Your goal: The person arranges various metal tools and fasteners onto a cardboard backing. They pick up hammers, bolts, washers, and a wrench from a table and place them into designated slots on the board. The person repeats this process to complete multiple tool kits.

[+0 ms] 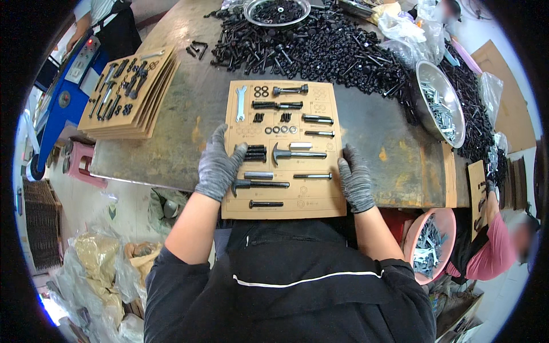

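A brown cardboard board (323, 208) lies between my hands, its near part over the table edge. Fixed on it are a silver open-end wrench (241, 104), black bolts (277, 105), washers (284, 130), two hook-shaped black bolts (300, 155) and two silver hex sleeves (258, 175). My left hand (220, 166), in a grey glove, grips the board's left edge, its thumb beside a group of short black bolts. Gloved the same way, my right hand (355, 180) holds the right edge; its far-side fingers are partly hidden.
A stack of loaded boards (128, 106) stands at the table's left. Loose black bolts and nuts (320, 51) heap across the back. Metal bowl (439, 106) and pink basin (429, 246) hold silver parts at right. A co-worker in a pink sleeve (494, 246) handles another board.
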Tool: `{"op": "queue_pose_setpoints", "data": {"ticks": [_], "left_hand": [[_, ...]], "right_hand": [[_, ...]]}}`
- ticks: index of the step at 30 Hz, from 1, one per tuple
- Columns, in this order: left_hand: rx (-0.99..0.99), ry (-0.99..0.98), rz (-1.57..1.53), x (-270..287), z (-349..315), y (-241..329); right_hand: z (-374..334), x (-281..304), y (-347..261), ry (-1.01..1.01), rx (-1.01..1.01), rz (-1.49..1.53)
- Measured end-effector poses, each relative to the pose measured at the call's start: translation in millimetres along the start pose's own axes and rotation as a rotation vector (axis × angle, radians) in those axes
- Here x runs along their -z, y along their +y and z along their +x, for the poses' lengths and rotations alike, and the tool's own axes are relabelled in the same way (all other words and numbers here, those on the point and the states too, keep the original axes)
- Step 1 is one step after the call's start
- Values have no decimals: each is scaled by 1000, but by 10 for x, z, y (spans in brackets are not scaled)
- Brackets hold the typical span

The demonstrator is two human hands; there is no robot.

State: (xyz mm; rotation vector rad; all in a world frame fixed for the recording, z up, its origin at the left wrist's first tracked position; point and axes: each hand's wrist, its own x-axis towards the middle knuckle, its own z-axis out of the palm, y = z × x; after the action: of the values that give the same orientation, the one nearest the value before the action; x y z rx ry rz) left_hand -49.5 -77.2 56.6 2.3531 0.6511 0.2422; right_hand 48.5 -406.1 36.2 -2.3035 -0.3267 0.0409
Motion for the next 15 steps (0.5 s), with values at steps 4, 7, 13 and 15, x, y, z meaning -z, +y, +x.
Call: {"op": "queue_pose_setpoints", "data": {"ticks": [4,7,13,15], "left_hand": [[56,-9,-173,-73,49,-37],[233,-74,-679,-48,111,-66],[303,8,-809,-1,205,-187],[343,44,-894,13,172,-219]], "right_hand": [[-41,-161,15,61,-69,220],[-56,-146,-35,43,-111,253],[-25,-147,-16,34,-16,248],[6,-158,-41,36,32,246]]}}
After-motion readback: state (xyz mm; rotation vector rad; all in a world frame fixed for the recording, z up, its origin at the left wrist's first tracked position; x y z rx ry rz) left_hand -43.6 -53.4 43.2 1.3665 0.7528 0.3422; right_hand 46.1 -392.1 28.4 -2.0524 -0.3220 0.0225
